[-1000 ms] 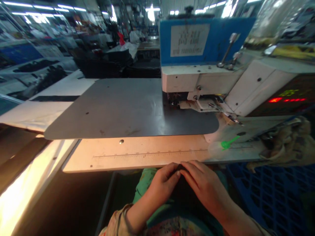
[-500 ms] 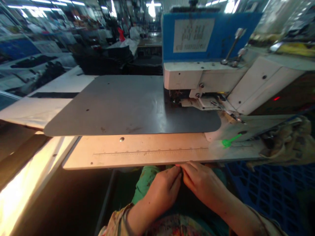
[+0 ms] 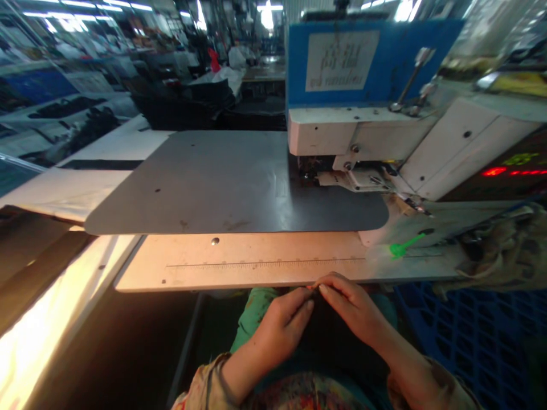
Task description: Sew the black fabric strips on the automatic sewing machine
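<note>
At lower centre, near ruled board (image 3: 256,276): left hand (image 3: 282,324) and right hand (image 3: 352,304) with narrowly pinched fingers, cannot tell whether around anything; at upper right, blue-and-white machine (image 3: 367,125).

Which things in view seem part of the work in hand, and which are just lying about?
Probably part of the work:
left hand
right hand
white machine
grey plate
ruled board

Apparently just lying about:
crumpled cloth, far right
blue lattice, lower right
red item, background

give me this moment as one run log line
hands: left hand and right hand close together | place: near white tabletop edge | held: cannot tell | machine: display lit
</note>
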A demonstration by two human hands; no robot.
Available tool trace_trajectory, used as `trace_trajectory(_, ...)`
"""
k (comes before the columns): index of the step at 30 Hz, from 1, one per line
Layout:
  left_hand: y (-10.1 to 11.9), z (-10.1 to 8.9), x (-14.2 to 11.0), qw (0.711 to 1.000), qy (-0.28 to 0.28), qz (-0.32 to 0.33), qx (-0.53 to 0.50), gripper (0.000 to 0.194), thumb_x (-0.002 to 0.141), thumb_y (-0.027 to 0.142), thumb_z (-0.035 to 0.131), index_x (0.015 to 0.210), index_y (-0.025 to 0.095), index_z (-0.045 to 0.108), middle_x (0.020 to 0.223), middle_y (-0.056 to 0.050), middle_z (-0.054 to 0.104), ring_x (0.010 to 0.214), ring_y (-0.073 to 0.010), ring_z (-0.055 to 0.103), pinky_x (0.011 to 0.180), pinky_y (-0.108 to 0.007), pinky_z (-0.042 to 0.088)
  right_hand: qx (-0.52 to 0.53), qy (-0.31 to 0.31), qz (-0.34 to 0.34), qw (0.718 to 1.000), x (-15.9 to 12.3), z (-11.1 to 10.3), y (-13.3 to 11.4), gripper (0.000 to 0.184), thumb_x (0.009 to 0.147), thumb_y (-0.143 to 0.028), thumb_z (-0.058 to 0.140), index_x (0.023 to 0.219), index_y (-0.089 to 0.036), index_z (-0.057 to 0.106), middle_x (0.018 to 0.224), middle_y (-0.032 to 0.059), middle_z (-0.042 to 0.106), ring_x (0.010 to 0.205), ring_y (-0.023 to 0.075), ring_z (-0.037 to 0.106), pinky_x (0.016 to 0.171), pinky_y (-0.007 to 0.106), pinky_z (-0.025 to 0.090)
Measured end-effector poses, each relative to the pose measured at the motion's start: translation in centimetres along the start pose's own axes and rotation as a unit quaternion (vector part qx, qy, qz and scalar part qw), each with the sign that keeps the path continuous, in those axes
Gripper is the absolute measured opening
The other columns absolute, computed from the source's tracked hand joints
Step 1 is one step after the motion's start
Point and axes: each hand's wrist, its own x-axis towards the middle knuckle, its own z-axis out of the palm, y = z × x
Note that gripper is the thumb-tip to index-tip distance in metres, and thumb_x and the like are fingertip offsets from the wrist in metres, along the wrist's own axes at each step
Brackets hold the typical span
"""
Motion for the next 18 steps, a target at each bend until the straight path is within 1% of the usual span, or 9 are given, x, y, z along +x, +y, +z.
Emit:
trace_trajectory(1,-0.3,0.0,0.0,0.999,0.017,-0.019,-0.038,0.02,0.084,0.027,0.041,0.086,0.018,0.058,0.08,-0.002,0.06,0.074,-0.0137,0.053,0.067,-0.022,0.039,0.019,-0.007,0.004,1.0,-0.2,-0.1,0.4,0.019,0.085,-0.03,0.042,0.09,-0.02,0.057,0.091,0.0017,0.06,0.088,0.014,0.055,0.078,0.025,0.042)
trace_trajectory(3,-0.9,-0.1,0.1,0.992,0.041,-0.055,-0.105,0.021,0.083,0.029,0.042,0.082,0.016,0.057,0.077,-0.001,0.059,0.074,-0.0138,0.052,0.067,-0.022,0.039,0.04,-0.032,0.049,0.997,-0.6,0.0,1.5,0.023,0.084,-0.036,0.044,0.093,-0.019,0.057,0.094,0.0023,0.06,0.091,0.0157,0.054,0.081,0.027,0.042)
trace_trajectory(6,-1.8,-0.5,0.2,0.985,0.041,-0.096,-0.141,0.019,0.08,0.031,0.045,0.079,0.014,0.056,0.07,0.0,0.054,0.067,-0.0123,0.048,0.062,-0.022,0.038,0.039,-0.059,0.122,0.99,-1.1,0.5,2.7,0.027,0.084,-0.04,0.044,0.089,-0.018,0.058,0.092,0.0033,0.061,0.089,0.0179,0.056,0.079,0.03,0.044)
trace_trajectory(7,-2.0,-0.7,0.3,0.985,0.039,-0.102,-0.132,0.018,0.078,0.031,0.048,0.079,0.014,0.055,0.068,0.001,0.052,0.065,-0.0117,0.047,0.061,-0.021,0.037,0.033,-0.06,0.125,0.99,-1.2,0.7,2.9,0.027,0.084,-0.04,0.043,0.087,-0.018,0.058,0.091,0.0034,0.061,0.088,0.0182,0.056,0.078,0.03,0.044)
trace_trajectory(9,-2.4,-1.0,0.4,0.989,0.045,-0.104,-0.097,0.018,0.075,0.032,0.053,0.08,0.015,0.054,0.067,0.002,0.05,0.064,-0.011,0.044,0.058,-0.021,0.035,0.013,-0.049,0.106,0.993,-1.3,1.1,2.9,0.027,0.084,-0.04,0.043,0.081,-0.018,0.057,0.086,0.0025,0.06,0.087,0.0185,0.056,0.078,0.03,0.044)
trace_trajectory(11,-2.6,-1.1,0.5,0.99,0.075,-0.103,-0.06,0.018,0.074,0.034,0.055,0.075,0.016,0.054,0.064,0.002,0.047,0.062,-0.0107,0.042,0.056,-0.021,0.033,-0.01,-0.041,0.086,0.995,-1.2,1.3,2.5,0.026,0.084,-0.04,0.043,0.076,-0.019,0.056,0.077,0.0009,0.059,0.087,0.0186,0.056,0.079,0.031,0.044)
trace_trajectory(13,-2.8,-1.1,0.5,0.988,0.103,-0.101,-0.054,0.02,0.076,0.035,0.052,0.071,0.016,0.053,0.062,0.003,0.046,0.062,-0.0107,0.041,0.056,-0.021,0.033,-0.032,-0.038,0.078,0.996,-1.1,1.6,2.2,0.026,0.084,-0.04,0.043,0.074,-0.02,0.056,0.073,0.0005,0.058,0.088,0.0194,0.056,0.082,0.032,0.043)
trace_trajectory(15,-3.1,-1.2,0.4,0.986,0.114,-0.097,-0.078,0.022,0.077,0.037,0.05,0.07,0.016,0.054,0.062,0.002,0.047,0.062,-0.0108,0.042,0.058,-0.022,0.033,-0.041,-0.046,0.083,0.995,-1.0,1.8,2.2,0.026,0.084,-0.041,0.043,0.078,-0.02,0.058,0.077,0.0015,0.06,0.091,0.0205,0.056,0.083,0.033,0.044)
trace_trajectory(18,-4.2,-1.8,0.1,0.974,0.14,-0.113,-0.138,0.026,0.075,0.04,0.052,0.069,0.015,0.055,0.06,0.003,0.047,0.059,-0.0101,0.043,0.057,-0.021,0.033,-0.017,-0.086,0.103,0.991,-1.3,1.9,3.1,0.029,0.081,-0.042,0.047,0.096,-0.02,0.06,0.091,0.0033,0.064,0.094,0.0212,0.057,0.083,0.034,0.045)
